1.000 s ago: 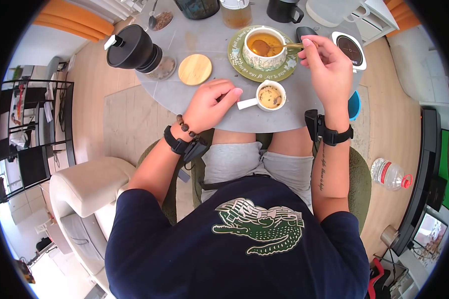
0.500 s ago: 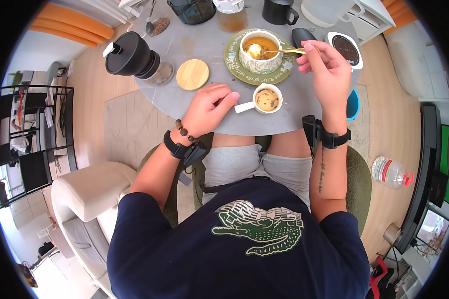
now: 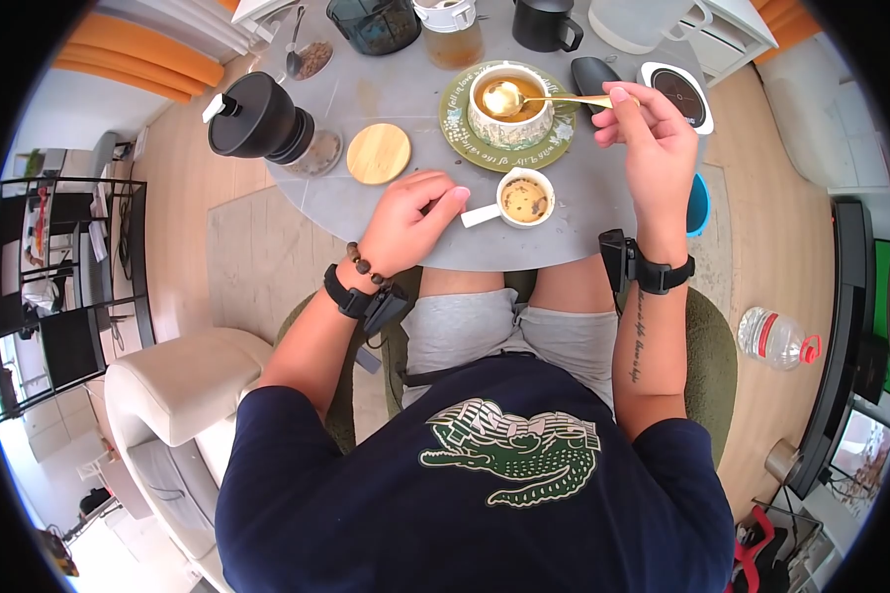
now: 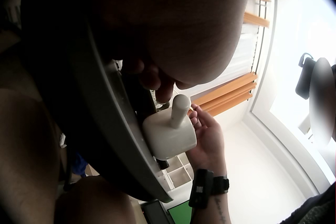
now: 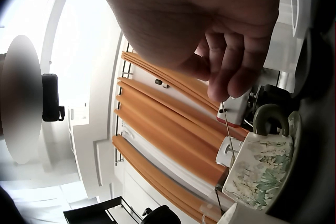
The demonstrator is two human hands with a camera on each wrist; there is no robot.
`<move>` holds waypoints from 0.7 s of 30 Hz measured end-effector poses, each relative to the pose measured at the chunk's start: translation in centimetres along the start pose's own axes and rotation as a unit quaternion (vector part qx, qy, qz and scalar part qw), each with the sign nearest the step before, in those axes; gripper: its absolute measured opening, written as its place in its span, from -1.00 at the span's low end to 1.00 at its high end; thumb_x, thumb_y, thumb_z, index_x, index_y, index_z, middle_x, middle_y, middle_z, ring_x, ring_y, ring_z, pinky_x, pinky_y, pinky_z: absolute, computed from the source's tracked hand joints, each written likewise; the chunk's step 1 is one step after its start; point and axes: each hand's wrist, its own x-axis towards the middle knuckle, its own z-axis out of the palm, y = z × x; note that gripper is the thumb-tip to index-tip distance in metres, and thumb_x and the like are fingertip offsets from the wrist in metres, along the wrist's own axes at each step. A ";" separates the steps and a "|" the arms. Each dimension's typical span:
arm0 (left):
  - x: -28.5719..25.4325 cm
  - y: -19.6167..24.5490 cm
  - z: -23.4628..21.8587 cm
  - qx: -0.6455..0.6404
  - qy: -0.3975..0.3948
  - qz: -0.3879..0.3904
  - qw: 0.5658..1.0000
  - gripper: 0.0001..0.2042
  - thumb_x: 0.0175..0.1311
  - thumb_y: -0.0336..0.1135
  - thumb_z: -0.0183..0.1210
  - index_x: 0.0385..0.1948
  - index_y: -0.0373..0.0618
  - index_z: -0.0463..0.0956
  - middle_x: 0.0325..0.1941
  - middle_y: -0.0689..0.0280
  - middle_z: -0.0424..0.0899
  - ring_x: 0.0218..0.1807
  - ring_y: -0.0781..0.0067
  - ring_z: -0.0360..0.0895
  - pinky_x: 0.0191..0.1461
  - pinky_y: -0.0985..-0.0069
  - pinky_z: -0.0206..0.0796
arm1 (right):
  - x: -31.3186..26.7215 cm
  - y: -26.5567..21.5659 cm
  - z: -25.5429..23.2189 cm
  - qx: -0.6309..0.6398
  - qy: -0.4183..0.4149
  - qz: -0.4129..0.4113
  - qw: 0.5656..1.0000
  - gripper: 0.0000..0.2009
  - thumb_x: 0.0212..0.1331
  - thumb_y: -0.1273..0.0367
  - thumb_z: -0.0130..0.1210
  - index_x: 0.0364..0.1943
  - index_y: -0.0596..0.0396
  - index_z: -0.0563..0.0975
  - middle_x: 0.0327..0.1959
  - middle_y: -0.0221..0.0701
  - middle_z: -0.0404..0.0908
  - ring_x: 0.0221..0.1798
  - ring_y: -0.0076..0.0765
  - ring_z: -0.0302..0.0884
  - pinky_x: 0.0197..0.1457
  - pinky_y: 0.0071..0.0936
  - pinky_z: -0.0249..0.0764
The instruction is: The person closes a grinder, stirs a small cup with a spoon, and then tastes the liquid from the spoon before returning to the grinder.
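My right hand (image 3: 653, 133) pinches the handle of a gold spoon (image 3: 581, 99) between thumb and fingers. Its shiny bowl lies over the amber liquid inside a patterned cup (image 3: 509, 131), which stands on a green saucer (image 3: 453, 127) with lettering. In the right wrist view the cup (image 5: 260, 169) shows leafy decoration and a green handle below the fingertips. Loosely curled, my left hand (image 3: 410, 225) rests at the table's near edge and holds nothing. Just right of it sits a small white pouring cup (image 3: 526, 198) with brown specks inside, its handle pointing toward that hand.
A round wooden lid (image 3: 379, 154) and a black hand coffee grinder (image 3: 262, 119) stand on the left of the grey table (image 3: 405, 94). Along the back are a lidded jar (image 3: 452, 44), a black mug (image 3: 544, 25) and a clear pitcher (image 3: 638, 22). A scale (image 3: 680, 94) lies beyond my right hand.
The spoon's bowl was dark within the amber liquid and now shows bright, facing up, a little further left in the cup. My left hand stays in place.
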 end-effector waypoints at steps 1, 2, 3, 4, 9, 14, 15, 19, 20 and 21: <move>0.0 0.0 0.0 0.000 0.000 0.001 1.000 -0.71 0.64 -0.30 0.20 -0.37 -0.26 0.63 -0.45 0.24 0.51 -0.34 0.31 0.42 -0.20 0.34 0.30 | 0.1 0.1 -0.1 0.001 0.008 -0.004 1.000 -0.79 0.58 0.37 0.27 0.04 0.26 0.76 -0.33 -0.30 0.84 -0.38 -0.53 0.72 -0.23 -0.54 0.63; 0.0 0.0 0.0 0.000 0.000 0.000 1.000 -0.71 0.64 -0.30 0.21 -0.37 -0.26 0.63 -0.45 0.24 0.51 -0.34 0.31 0.42 -0.20 0.34 0.30 | 0.1 0.1 -0.2 0.001 0.008 -0.005 1.000 -0.79 0.58 0.37 0.27 0.04 0.26 0.76 -0.33 -0.30 0.84 -0.38 -0.53 0.72 -0.23 -0.54 0.63; 0.0 0.0 0.0 -0.001 0.001 -0.001 1.000 -0.71 0.64 -0.30 0.21 -0.37 -0.26 0.63 -0.45 0.24 0.51 -0.34 0.31 0.42 -0.20 0.34 0.30 | 0.2 0.1 -0.3 0.005 0.009 -0.005 1.000 -0.79 0.57 0.38 0.27 0.04 0.27 0.76 -0.33 -0.30 0.84 -0.38 -0.53 0.72 -0.23 -0.54 0.63; 0.0 0.0 0.0 -0.001 0.000 -0.001 1.000 -0.71 0.64 -0.30 0.21 -0.37 -0.26 0.63 -0.45 0.24 0.51 -0.34 0.31 0.42 -0.20 0.34 0.30 | 0.2 0.0 -0.4 0.008 0.011 -0.004 1.000 -0.79 0.57 0.38 0.27 0.04 0.27 0.76 -0.33 -0.29 0.84 -0.38 -0.53 0.72 -0.23 -0.54 0.63; 0.0 -0.1 0.0 0.011 -0.002 -0.003 1.000 -0.73 0.61 -0.28 0.25 -0.35 -0.24 0.66 -0.43 0.19 0.57 -0.36 0.21 0.47 -0.21 0.30 0.34 | 0.4 -0.1 -1.0 0.004 0.021 0.000 1.000 -0.79 0.56 0.38 0.27 0.05 0.27 0.76 -0.33 -0.30 0.84 -0.37 -0.52 0.71 -0.23 -0.53 0.63; 0.0 -0.1 0.0 0.008 0.002 0.000 1.000 -0.73 0.61 -0.28 0.25 -0.36 -0.24 0.65 -0.43 0.19 0.57 -0.36 0.20 0.46 -0.21 0.29 0.33 | 0.2 -0.3 -1.5 0.002 0.030 0.005 1.000 -0.78 0.57 0.37 0.27 0.06 0.27 0.76 -0.32 -0.30 0.84 -0.36 -0.52 0.71 -0.21 -0.53 0.63; 0.0 -0.1 0.0 0.007 0.004 0.001 1.000 -0.73 0.61 -0.29 0.25 -0.36 -0.24 0.65 -0.43 0.19 0.57 -0.36 0.20 0.46 -0.21 0.29 0.33 | 0.0 -0.5 -1.7 0.008 0.029 0.008 1.000 -0.77 0.57 0.37 0.28 0.06 0.28 0.76 -0.32 -0.30 0.83 -0.35 -0.51 0.71 -0.19 -0.53 0.63; 0.0 -0.2 0.0 0.008 0.003 -0.001 1.000 -0.73 0.61 -0.29 0.25 -0.36 -0.25 0.65 -0.44 0.19 0.57 -0.36 0.20 0.46 -0.21 0.28 0.33 | -1.2 -1.5 -2.7 0.028 0.023 0.012 0.999 -0.75 0.57 0.36 0.28 0.08 0.30 0.75 -0.32 -0.30 0.82 -0.34 -0.50 0.70 -0.17 -0.54 0.61; 0.0 -0.2 0.0 0.007 0.003 -0.002 1.000 -0.73 0.61 -0.29 0.25 -0.36 -0.25 0.65 -0.44 0.19 0.57 -0.36 0.20 0.46 -0.20 0.28 0.33 | -1.5 -1.7 -3.0 0.028 0.023 0.012 0.999 -0.75 0.57 0.36 0.28 0.08 0.30 0.75 -0.32 -0.30 0.82 -0.34 -0.50 0.70 -0.17 -0.54 0.61; 0.0 -0.1 0.0 0.006 0.003 -0.002 1.000 -0.73 0.61 -0.29 0.25 -0.36 -0.25 0.64 -0.44 0.18 0.57 -0.36 0.19 0.46 -0.20 0.28 0.33 | -2.0 -1.9 -3.3 0.032 0.021 0.014 0.999 -0.75 0.57 0.36 0.27 0.09 0.31 0.75 -0.32 -0.31 0.81 -0.35 -0.50 0.70 -0.17 -0.54 0.60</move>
